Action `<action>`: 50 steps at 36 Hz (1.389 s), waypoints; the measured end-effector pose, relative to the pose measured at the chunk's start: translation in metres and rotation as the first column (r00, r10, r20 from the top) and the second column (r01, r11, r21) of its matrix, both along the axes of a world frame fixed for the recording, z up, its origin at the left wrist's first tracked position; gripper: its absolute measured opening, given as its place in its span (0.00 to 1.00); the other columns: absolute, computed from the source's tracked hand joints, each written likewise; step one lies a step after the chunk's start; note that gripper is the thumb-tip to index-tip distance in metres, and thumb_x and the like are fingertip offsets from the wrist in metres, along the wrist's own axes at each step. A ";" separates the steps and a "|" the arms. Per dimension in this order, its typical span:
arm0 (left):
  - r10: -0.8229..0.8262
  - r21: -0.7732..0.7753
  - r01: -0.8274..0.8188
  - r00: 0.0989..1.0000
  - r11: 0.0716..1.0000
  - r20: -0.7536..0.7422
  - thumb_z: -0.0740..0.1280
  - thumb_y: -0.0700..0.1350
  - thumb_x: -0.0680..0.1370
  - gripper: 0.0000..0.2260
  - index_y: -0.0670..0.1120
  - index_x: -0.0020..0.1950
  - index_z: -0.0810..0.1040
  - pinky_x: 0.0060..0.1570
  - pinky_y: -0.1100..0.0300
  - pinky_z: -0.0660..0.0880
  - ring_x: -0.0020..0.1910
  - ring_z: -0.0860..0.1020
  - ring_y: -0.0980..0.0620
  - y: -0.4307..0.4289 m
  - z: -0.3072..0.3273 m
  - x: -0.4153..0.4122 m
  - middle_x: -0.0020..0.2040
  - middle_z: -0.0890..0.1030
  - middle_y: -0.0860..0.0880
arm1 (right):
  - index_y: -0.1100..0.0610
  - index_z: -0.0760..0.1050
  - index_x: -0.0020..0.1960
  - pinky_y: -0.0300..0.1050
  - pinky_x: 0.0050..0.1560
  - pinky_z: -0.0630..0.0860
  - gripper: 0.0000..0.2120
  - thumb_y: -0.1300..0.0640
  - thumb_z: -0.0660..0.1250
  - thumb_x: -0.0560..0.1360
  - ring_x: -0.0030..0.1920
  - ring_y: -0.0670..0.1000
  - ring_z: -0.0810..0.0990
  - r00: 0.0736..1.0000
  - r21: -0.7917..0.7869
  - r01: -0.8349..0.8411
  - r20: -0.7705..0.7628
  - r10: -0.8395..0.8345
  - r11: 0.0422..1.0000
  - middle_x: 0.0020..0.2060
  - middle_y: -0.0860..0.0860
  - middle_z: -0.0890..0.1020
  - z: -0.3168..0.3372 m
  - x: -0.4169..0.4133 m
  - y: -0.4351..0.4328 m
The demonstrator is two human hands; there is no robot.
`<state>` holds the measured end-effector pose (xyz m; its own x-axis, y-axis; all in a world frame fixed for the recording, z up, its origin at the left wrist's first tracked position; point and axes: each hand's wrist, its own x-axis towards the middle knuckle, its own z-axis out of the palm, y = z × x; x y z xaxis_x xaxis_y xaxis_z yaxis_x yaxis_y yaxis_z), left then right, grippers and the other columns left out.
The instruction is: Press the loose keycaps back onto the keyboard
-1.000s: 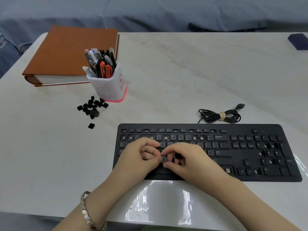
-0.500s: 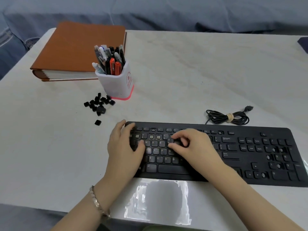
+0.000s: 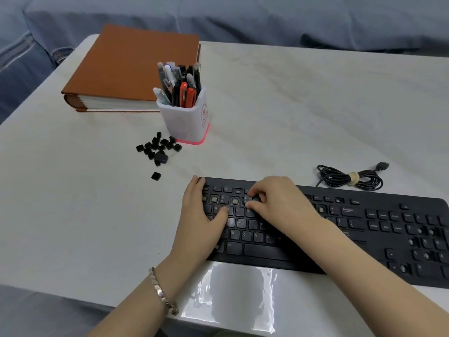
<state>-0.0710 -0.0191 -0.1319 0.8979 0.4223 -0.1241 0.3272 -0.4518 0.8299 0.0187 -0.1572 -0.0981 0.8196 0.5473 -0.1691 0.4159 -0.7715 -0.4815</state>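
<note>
The black keyboard point(image 3: 364, 229) lies at the table's front, with several key sockets bare, such as one in the number row point(image 3: 213, 199). My left hand point(image 3: 201, 224) rests flat on the keyboard's left end, fingers straight, thumb on the letter keys. My right hand point(image 3: 279, 203) is curled over the number row, index finger and thumb pinching a black keycap point(image 3: 255, 198) against the board. A pile of loose keycaps point(image 3: 158, 148) sits to the upper left, with a single keycap point(image 3: 156, 176) nearer the keyboard.
A white pen holder point(image 3: 187, 122) full of pens stands just behind the keycap pile. A brown book point(image 3: 131, 69) lies at the back left. The keyboard's coiled cable point(image 3: 349, 178) lies behind the keyboard. Blue cloth surrounds the white table point(image 3: 291, 105).
Both hands moved up from the lower rows to the number row. My left hand let go of the keycap and laid itself flat on the keyboard's left end; my right hand kept the keycap.
</note>
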 end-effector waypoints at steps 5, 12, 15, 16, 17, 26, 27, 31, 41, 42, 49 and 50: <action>-0.011 -0.016 0.011 1.000 1.000 0.007 0.67 0.39 0.76 0.31 0.47 0.76 0.57 0.52 0.88 0.46 0.65 0.53 0.70 0.000 -0.001 -0.001 0.75 0.55 0.55 | 0.55 0.78 0.55 0.39 0.44 0.65 0.11 0.51 0.65 0.75 0.49 0.51 0.75 0.997 -0.045 -0.062 0.043 0.064 0.997 0.38 0.46 0.69 0.003 0.000 0.003; -0.017 -0.019 0.017 1.000 1.000 0.006 0.68 0.40 0.76 0.31 0.47 0.76 0.57 0.53 0.88 0.46 0.67 0.53 0.69 0.000 -0.002 -0.001 0.75 0.54 0.56 | 0.54 0.76 0.55 0.39 0.44 0.64 0.11 0.50 0.64 0.75 0.48 0.50 0.74 0.995 -0.039 -0.094 0.043 0.095 0.995 0.32 0.42 0.63 -0.001 -0.002 -0.001; -0.013 -0.031 0.012 1.000 0.999 -0.002 0.68 0.40 0.75 0.32 0.48 0.76 0.57 0.52 0.88 0.48 0.67 0.53 0.69 0.001 -0.002 -0.002 0.75 0.55 0.56 | 0.54 0.77 0.54 0.42 0.48 0.68 0.10 0.51 0.65 0.75 0.49 0.51 0.74 0.997 -0.036 -0.075 0.034 0.076 0.997 0.33 0.43 0.64 0.000 -0.003 0.001; -0.006 -0.039 0.005 1.000 0.999 -0.005 0.68 0.40 0.75 0.32 0.48 0.75 0.57 0.52 0.88 0.48 0.67 0.54 0.69 0.001 -0.002 -0.002 0.75 0.56 0.56 | 0.54 0.77 0.54 0.42 0.49 0.68 0.10 0.52 0.65 0.75 0.49 0.51 0.74 0.998 -0.035 -0.062 0.027 0.063 0.997 0.35 0.43 0.66 0.001 -0.002 0.003; 0.003 -0.047 -0.003 1.000 0.999 -0.006 0.68 0.39 0.75 0.32 0.48 0.75 0.58 0.53 0.88 0.49 0.67 0.55 0.68 0.001 -0.002 -0.002 0.75 0.57 0.56 | 0.55 0.77 0.54 0.42 0.49 0.69 0.10 0.52 0.66 0.75 0.49 0.51 0.74 0.998 -0.037 -0.052 0.020 0.053 0.998 0.37 0.44 0.68 0.002 -0.002 0.004; 0.091 -0.095 -0.092 0.996 0.991 -0.009 0.70 0.40 0.74 0.31 0.48 0.73 0.61 0.51 0.87 0.55 0.64 0.64 0.62 0.000 0.002 0.003 0.66 0.64 0.57 | 0.58 0.79 0.52 0.43 0.45 0.71 0.11 0.53 0.62 0.77 0.49 0.55 0.76 0.997 -0.190 -0.047 -0.074 0.034 0.981 0.40 0.52 0.75 0.010 -0.001 0.013; 0.096 -0.078 -0.096 0.995 0.992 -0.010 0.71 0.42 0.73 0.31 0.47 0.73 0.61 0.50 0.87 0.55 0.63 0.64 0.63 -0.002 0.002 0.005 0.65 0.63 0.56 | 0.58 0.79 0.51 0.42 0.42 0.67 0.11 0.53 0.61 0.78 0.49 0.56 0.75 0.998 -0.190 -0.062 -0.021 0.059 0.980 0.41 0.52 0.74 0.009 -0.004 0.012; 0.097 0.028 -0.096 0.995 0.995 -0.037 0.75 0.50 0.69 0.38 0.47 0.74 0.60 0.60 0.73 0.57 0.67 0.62 0.59 -0.008 0.006 0.018 0.70 0.62 0.51 | 0.54 0.75 0.60 0.42 0.43 0.64 0.13 0.54 0.56 0.79 0.54 0.53 0.71 0.990 -0.153 -0.084 0.100 0.099 0.985 0.46 0.51 0.71 -0.003 -0.019 0.000; 0.114 0.166 -0.084 0.977 0.983 -0.180 0.75 0.58 0.66 0.42 0.52 0.75 0.58 0.66 0.49 0.62 0.71 0.61 0.49 -0.015 0.010 0.030 0.73 0.59 0.51 | 0.52 0.77 0.58 0.27 0.41 0.66 0.15 0.63 0.66 0.73 0.36 0.39 0.70 0.954 0.371 0.298 -0.115 -0.275 0.879 0.34 0.45 0.70 0.001 -0.035 -0.038; 0.113 0.161 -0.084 0.977 0.983 -0.180 0.75 0.57 0.66 0.42 0.52 0.75 0.58 0.66 0.49 0.62 0.71 0.61 0.49 -0.015 0.010 0.030 0.73 0.59 0.51 | 0.53 0.77 0.55 0.27 0.39 0.67 0.13 0.65 0.64 0.73 0.34 0.40 0.70 0.924 0.396 0.378 -0.221 -0.313 0.837 0.34 0.46 0.71 0.002 -0.036 -0.039; 0.087 0.152 -0.053 0.970 0.987 -0.227 0.74 0.57 0.67 0.40 0.55 0.75 0.58 0.66 0.49 0.61 0.71 0.60 0.48 -0.014 0.012 0.033 0.73 0.57 0.50 | 0.55 0.74 0.41 0.28 0.36 0.73 0.22 0.77 0.51 0.73 0.31 0.38 0.76 0.690 0.474 0.650 -0.696 -0.199 0.594 0.37 0.52 0.77 0.009 -0.044 -0.043; 0.080 0.148 -0.045 0.967 0.988 -0.243 0.74 0.57 0.67 0.40 0.56 0.74 0.58 0.67 0.48 0.61 0.71 0.59 0.48 -0.014 0.013 0.034 0.73 0.57 0.50 | 0.56 0.74 0.41 0.28 0.37 0.74 0.21 0.77 0.51 0.74 0.31 0.37 0.77 0.671 0.468 0.658 -0.720 -0.178 0.590 0.37 0.53 0.78 0.009 -0.046 -0.042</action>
